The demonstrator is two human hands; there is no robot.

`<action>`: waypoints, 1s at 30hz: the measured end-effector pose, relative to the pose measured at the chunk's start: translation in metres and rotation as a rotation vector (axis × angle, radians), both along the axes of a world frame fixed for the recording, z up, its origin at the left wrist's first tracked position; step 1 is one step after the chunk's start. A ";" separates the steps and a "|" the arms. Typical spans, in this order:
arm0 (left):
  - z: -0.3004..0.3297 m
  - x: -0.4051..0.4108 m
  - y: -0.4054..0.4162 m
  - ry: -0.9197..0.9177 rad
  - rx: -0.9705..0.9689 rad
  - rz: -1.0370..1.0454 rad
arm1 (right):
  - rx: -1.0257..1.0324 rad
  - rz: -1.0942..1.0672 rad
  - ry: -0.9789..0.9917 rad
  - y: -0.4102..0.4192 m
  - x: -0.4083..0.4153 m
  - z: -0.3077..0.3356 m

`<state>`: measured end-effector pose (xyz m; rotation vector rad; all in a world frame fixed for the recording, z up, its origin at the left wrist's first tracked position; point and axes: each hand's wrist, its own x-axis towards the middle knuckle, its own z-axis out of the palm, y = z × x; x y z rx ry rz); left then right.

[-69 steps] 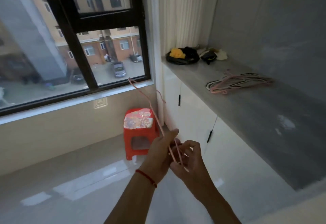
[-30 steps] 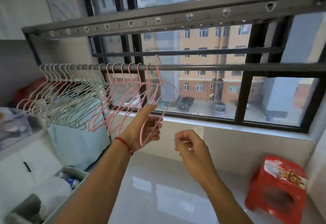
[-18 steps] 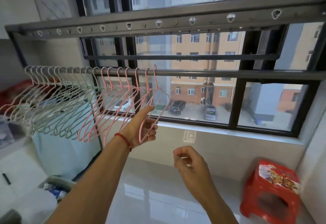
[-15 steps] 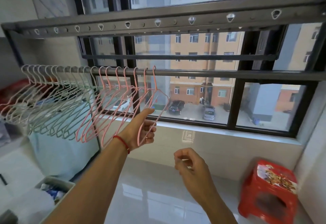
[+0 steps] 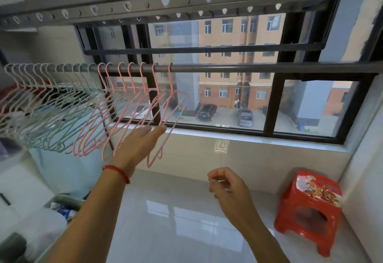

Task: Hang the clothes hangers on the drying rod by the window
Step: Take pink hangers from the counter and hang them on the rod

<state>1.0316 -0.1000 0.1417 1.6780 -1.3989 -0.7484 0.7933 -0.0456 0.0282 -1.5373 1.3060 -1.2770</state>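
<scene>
The left hand (image 5: 138,144) had let go of the last pink hanger (image 5: 165,115) and lay open with fingers straight just beside it. That hanger hung rightmost on the drying rod (image 5: 248,68). The right hand (image 5: 230,186) hovered lower, loosely curled, holding nothing.

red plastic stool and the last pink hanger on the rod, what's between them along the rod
Nothing hangs there: in the head view the grey metal drying rod runs bare from the rightmost pink wire hanger to above the red plastic stool.
</scene>
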 end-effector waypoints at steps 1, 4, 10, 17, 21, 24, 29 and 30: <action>0.004 -0.011 0.016 -0.175 -0.132 0.060 | 0.004 0.008 -0.002 0.000 -0.009 -0.002; 0.008 -0.072 0.056 -0.279 -0.526 0.132 | 0.011 0.009 -0.021 0.000 -0.047 -0.005; -0.048 -0.250 0.057 -0.116 -0.286 -0.185 | -0.012 -0.097 -0.101 0.005 -0.168 -0.009; -0.094 -0.468 0.048 -0.062 -0.154 -0.512 | 0.095 -0.454 -0.140 0.035 -0.375 -0.016; -0.111 -0.579 0.043 -0.022 -0.082 -0.726 | 0.135 -0.714 -0.198 0.056 -0.478 -0.029; -0.120 -0.652 0.033 0.022 -0.024 -0.854 | 0.160 -0.883 -0.215 0.069 -0.538 -0.040; -0.137 -0.752 0.002 0.038 -0.001 -1.043 | 0.252 -1.078 -0.225 0.063 -0.619 -0.055; -0.138 -0.769 -0.005 0.031 0.009 -1.075 | 0.265 -1.126 -0.224 0.059 -0.634 -0.058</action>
